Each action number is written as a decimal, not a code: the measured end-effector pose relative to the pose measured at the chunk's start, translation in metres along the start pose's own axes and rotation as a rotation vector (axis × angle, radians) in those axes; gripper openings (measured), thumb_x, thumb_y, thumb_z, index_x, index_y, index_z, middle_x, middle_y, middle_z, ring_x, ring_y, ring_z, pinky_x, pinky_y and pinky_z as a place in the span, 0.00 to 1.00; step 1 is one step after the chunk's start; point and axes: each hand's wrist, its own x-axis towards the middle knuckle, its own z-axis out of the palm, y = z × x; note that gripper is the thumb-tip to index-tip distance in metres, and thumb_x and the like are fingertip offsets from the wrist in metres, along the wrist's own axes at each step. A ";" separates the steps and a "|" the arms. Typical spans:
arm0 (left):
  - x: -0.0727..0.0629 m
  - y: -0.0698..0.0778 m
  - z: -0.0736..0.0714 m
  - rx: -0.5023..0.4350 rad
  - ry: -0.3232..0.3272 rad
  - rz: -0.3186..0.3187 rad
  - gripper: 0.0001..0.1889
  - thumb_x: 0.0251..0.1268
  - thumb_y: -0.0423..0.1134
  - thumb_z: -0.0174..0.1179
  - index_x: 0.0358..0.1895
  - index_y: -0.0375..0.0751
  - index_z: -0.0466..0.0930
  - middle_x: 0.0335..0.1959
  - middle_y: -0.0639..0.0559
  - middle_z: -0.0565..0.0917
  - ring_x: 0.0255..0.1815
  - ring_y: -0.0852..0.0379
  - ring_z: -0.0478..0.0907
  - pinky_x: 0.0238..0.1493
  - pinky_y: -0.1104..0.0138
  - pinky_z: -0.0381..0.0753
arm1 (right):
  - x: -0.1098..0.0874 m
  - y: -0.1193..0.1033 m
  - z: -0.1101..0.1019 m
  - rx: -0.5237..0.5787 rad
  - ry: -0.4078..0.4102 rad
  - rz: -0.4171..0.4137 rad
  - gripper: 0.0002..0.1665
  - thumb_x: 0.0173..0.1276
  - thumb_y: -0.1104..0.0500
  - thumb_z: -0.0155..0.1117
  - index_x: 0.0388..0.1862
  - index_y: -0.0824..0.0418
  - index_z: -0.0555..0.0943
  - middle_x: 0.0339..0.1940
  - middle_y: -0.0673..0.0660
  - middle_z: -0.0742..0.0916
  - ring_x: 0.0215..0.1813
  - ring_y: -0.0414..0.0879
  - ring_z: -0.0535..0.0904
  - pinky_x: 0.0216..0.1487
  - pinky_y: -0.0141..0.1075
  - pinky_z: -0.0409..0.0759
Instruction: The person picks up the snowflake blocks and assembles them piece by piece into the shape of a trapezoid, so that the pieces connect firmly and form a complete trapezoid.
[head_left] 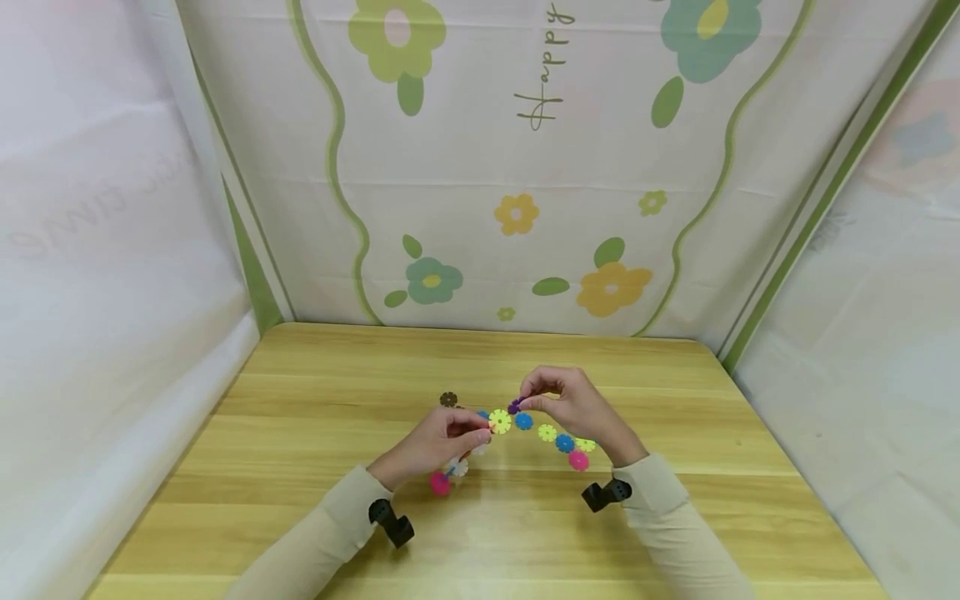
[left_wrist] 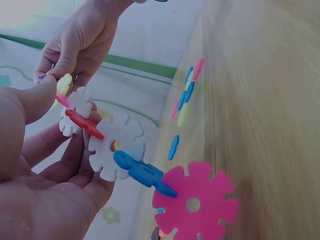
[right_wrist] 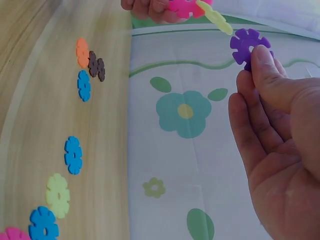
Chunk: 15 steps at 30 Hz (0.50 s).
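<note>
My left hand [head_left: 431,446] holds a chain of plastic snowflake discs by its upper part. In the left wrist view the chain starts at a large pink disc [left_wrist: 212,200], followed by a blue disc [left_wrist: 142,172], a white disc [left_wrist: 125,132], a red disc [left_wrist: 84,123] and another white one. Beyond these come a second pink disc [right_wrist: 186,7] and a yellow disc [head_left: 499,422] at the far end. My right hand [head_left: 573,408] pinches a purple snowflake disc [right_wrist: 242,44] between thumb and fingers, close to the yellow disc's edge. Whether purple and yellow touch, I cannot tell.
Loose discs lie on the wooden table [head_left: 300,400]: blue [head_left: 523,422], yellow [head_left: 547,432] and pink [head_left: 578,461] ones towards the right, brown [head_left: 448,399] and orange [right_wrist: 82,53] ones towards the left. A patterned cloth wall [head_left: 465,167] rises behind the table.
</note>
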 end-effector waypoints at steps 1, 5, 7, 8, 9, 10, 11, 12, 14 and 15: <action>0.000 0.000 0.000 0.000 -0.002 0.006 0.15 0.83 0.46 0.58 0.56 0.42 0.88 0.39 0.47 0.85 0.31 0.60 0.75 0.34 0.71 0.77 | 0.000 0.001 0.001 0.015 -0.003 -0.001 0.05 0.73 0.61 0.71 0.39 0.62 0.86 0.38 0.53 0.90 0.40 0.47 0.86 0.49 0.37 0.87; 0.002 0.000 0.002 0.006 -0.008 0.019 0.14 0.83 0.45 0.57 0.55 0.42 0.89 0.39 0.46 0.85 0.31 0.61 0.75 0.34 0.72 0.78 | -0.001 0.005 0.006 0.054 -0.003 0.007 0.03 0.74 0.63 0.70 0.39 0.62 0.86 0.38 0.54 0.90 0.41 0.50 0.87 0.48 0.35 0.87; 0.002 0.000 0.003 0.011 -0.007 0.018 0.14 0.83 0.45 0.57 0.54 0.42 0.89 0.38 0.46 0.85 0.31 0.61 0.75 0.34 0.72 0.78 | -0.001 0.005 0.009 0.068 0.007 0.017 0.03 0.74 0.63 0.70 0.39 0.62 0.86 0.38 0.55 0.90 0.41 0.50 0.88 0.48 0.36 0.87; 0.002 0.000 0.003 0.013 -0.003 0.012 0.15 0.83 0.45 0.57 0.54 0.41 0.89 0.39 0.46 0.85 0.31 0.61 0.75 0.34 0.72 0.78 | -0.001 0.006 0.010 0.072 0.015 0.021 0.03 0.74 0.63 0.70 0.39 0.62 0.86 0.39 0.55 0.90 0.41 0.49 0.88 0.48 0.36 0.88; 0.002 0.000 0.004 0.016 -0.001 0.009 0.15 0.84 0.45 0.56 0.54 0.40 0.89 0.40 0.46 0.86 0.32 0.60 0.76 0.35 0.71 0.79 | -0.001 0.006 0.011 0.078 0.022 0.023 0.03 0.74 0.63 0.70 0.39 0.62 0.86 0.39 0.56 0.90 0.41 0.50 0.88 0.47 0.36 0.88; 0.002 0.001 0.005 0.016 0.004 -0.002 0.16 0.84 0.45 0.56 0.55 0.39 0.89 0.42 0.46 0.87 0.33 0.60 0.76 0.35 0.71 0.79 | -0.002 0.007 0.013 0.085 0.030 0.026 0.03 0.74 0.63 0.70 0.38 0.62 0.86 0.39 0.56 0.90 0.41 0.50 0.88 0.47 0.36 0.88; 0.002 0.001 0.006 0.014 0.008 -0.007 0.16 0.84 0.45 0.56 0.55 0.37 0.88 0.43 0.45 0.87 0.33 0.60 0.76 0.35 0.71 0.79 | -0.002 0.007 0.014 0.090 0.037 0.028 0.03 0.74 0.63 0.69 0.38 0.62 0.86 0.39 0.56 0.90 0.41 0.50 0.88 0.46 0.37 0.88; 0.002 0.001 0.006 0.011 0.013 -0.014 0.17 0.84 0.44 0.55 0.56 0.36 0.88 0.44 0.44 0.87 0.33 0.59 0.76 0.34 0.71 0.79 | -0.002 0.008 0.015 0.095 0.043 0.025 0.04 0.74 0.63 0.69 0.38 0.62 0.86 0.39 0.56 0.90 0.41 0.51 0.88 0.46 0.37 0.88; 0.002 0.000 0.008 0.004 0.017 -0.026 0.17 0.84 0.43 0.55 0.56 0.33 0.87 0.44 0.43 0.87 0.32 0.59 0.77 0.33 0.71 0.79 | -0.004 0.010 0.019 0.100 0.053 0.033 0.04 0.74 0.62 0.69 0.38 0.63 0.86 0.39 0.56 0.90 0.41 0.50 0.89 0.45 0.39 0.89; 0.002 -0.001 0.009 0.003 0.015 -0.026 0.17 0.85 0.42 0.55 0.57 0.32 0.87 0.45 0.43 0.87 0.32 0.59 0.77 0.33 0.71 0.79 | -0.005 0.011 0.020 0.101 0.058 0.035 0.04 0.74 0.62 0.69 0.38 0.63 0.86 0.40 0.56 0.90 0.41 0.49 0.89 0.45 0.40 0.89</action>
